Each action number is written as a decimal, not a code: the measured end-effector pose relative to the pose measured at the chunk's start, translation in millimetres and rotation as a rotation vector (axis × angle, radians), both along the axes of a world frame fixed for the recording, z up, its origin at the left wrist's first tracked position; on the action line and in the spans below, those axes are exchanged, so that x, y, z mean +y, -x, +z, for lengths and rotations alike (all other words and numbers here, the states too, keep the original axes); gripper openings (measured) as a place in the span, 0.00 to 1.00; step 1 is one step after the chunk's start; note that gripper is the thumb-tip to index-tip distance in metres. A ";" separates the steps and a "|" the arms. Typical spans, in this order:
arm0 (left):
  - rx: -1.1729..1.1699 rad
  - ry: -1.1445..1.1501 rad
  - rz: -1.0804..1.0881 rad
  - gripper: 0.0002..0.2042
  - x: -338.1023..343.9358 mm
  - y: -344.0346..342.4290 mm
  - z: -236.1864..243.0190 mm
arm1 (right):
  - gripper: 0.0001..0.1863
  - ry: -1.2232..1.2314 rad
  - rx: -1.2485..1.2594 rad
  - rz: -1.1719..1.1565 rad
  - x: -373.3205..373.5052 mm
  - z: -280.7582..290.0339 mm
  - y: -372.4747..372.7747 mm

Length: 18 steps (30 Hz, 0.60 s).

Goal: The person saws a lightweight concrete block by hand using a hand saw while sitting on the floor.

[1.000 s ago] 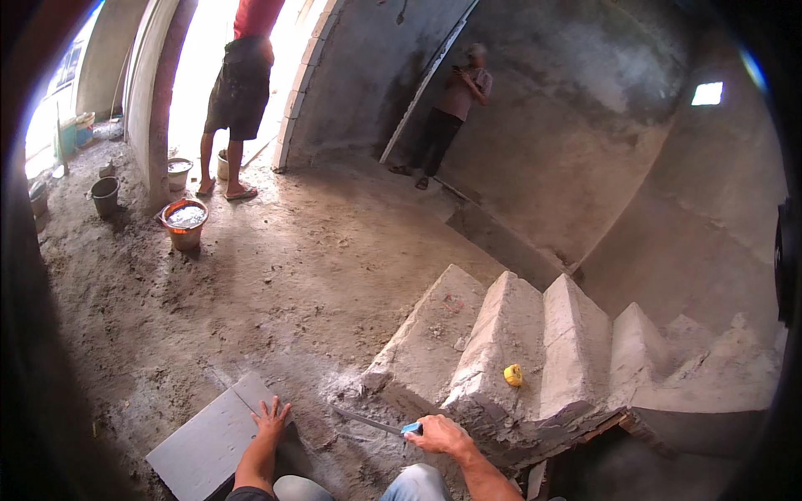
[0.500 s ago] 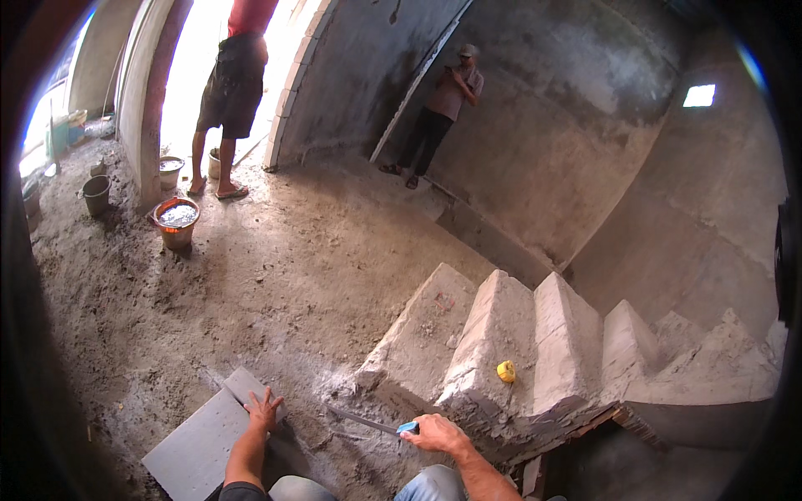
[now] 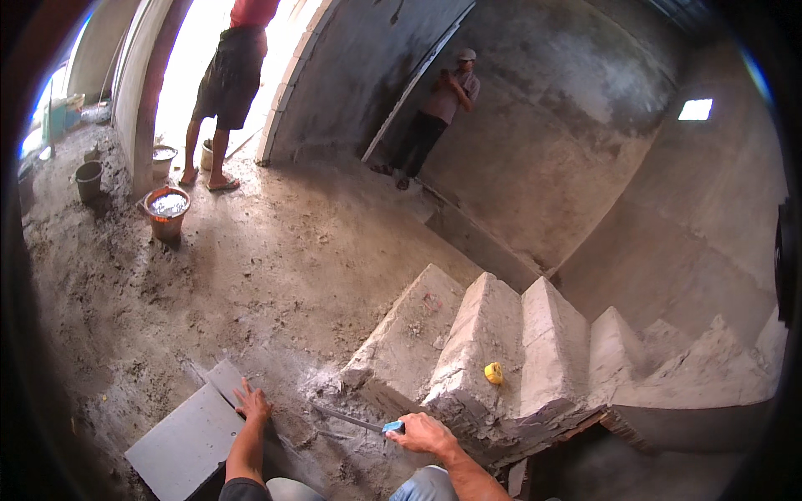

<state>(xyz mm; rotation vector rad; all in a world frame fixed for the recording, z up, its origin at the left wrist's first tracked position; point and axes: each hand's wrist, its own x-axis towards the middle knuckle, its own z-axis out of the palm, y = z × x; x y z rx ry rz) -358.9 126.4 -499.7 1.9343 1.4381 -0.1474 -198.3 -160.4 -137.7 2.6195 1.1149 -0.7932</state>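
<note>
My left hand [image 3: 251, 403] lies flat, fingers spread, on the edge of a grey tile [image 3: 185, 434] lying on the dirt floor. My right hand [image 3: 428, 433] grips the blue handle of a trowel [image 3: 357, 422], whose thin metal blade points left over the mortar-covered ground at the foot of rough concrete stairs [image 3: 493, 359]. A small yellow object [image 3: 494, 372] sits on a step just above my right hand.
One person [image 3: 227, 83] stands in the bright doorway, another person [image 3: 439, 113] stands by the far wall. An orange bucket [image 3: 167, 211] of pale mix and a dark bucket [image 3: 88, 179] stand on the floor at the left. Grey plastered walls surround the room.
The view has shifted slightly. My left hand stays on the tile and my right hand keeps hold of the trowel in about the same place.
</note>
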 end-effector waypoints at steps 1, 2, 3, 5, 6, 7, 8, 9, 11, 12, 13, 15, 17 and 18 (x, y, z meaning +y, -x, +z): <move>0.007 0.017 0.006 0.32 -1.8 -1.6 -11.5 | 0.28 -0.018 -0.004 0.006 0.5 -2.8 2.2; 0.019 -0.007 0.068 0.31 -1.9 -6.7 -17.1 | 0.28 -0.025 -0.008 0.008 0.6 -6.3 3.2; 0.038 -0.022 0.137 0.31 -3.7 -7.9 -21.2 | 0.28 0.011 0.004 0.020 2.5 -5.9 3.5; 0.029 -0.024 0.176 0.32 -5.4 -14.9 -4.1 | 0.28 -0.037 -0.011 0.038 -1.1 -5.1 4.3; 0.002 -0.002 0.213 0.34 -8.2 -29.8 25.9 | 0.28 -0.082 -0.073 0.048 -15.1 -12.2 -6.9; -0.058 -0.046 0.276 0.37 -3.4 -28.0 36.8 | 0.27 -0.110 -0.081 0.052 -17.4 -11.5 -6.8; -0.056 -0.031 0.337 0.40 8.5 -25.4 46.9 | 0.26 -0.141 -0.085 0.052 -14.0 -11.1 -7.9; -0.072 -0.023 0.457 0.43 26.7 -19.5 40.9 | 0.26 -0.163 -0.053 0.058 -8.2 -11.9 -4.9; -0.173 0.088 0.646 0.53 58.7 -16.0 63.1 | 0.24 -0.198 -0.060 0.038 -6.6 5.3 -0.2; -0.255 0.169 0.720 0.55 61.9 -15.0 61.7 | 0.24 -0.185 -0.077 0.017 -7.5 4.8 0.4; -0.343 0.237 0.797 0.58 68.2 -10.1 58.7 | 0.23 -0.186 -0.062 0.008 -8.6 1.4 -0.3; -0.433 0.324 0.819 0.59 79.6 4.2 52.7 | 0.22 -0.167 -0.060 -0.010 -11.2 -5.0 1.2; -0.635 0.398 0.790 0.58 92.7 29.6 50.6 | 0.22 -0.149 -0.056 -0.009 -12.7 -8.8 3.5; -0.821 0.484 0.778 0.58 107.4 51.9 44.7 | 0.22 -0.157 -0.052 0.005 -11.5 -11.9 7.0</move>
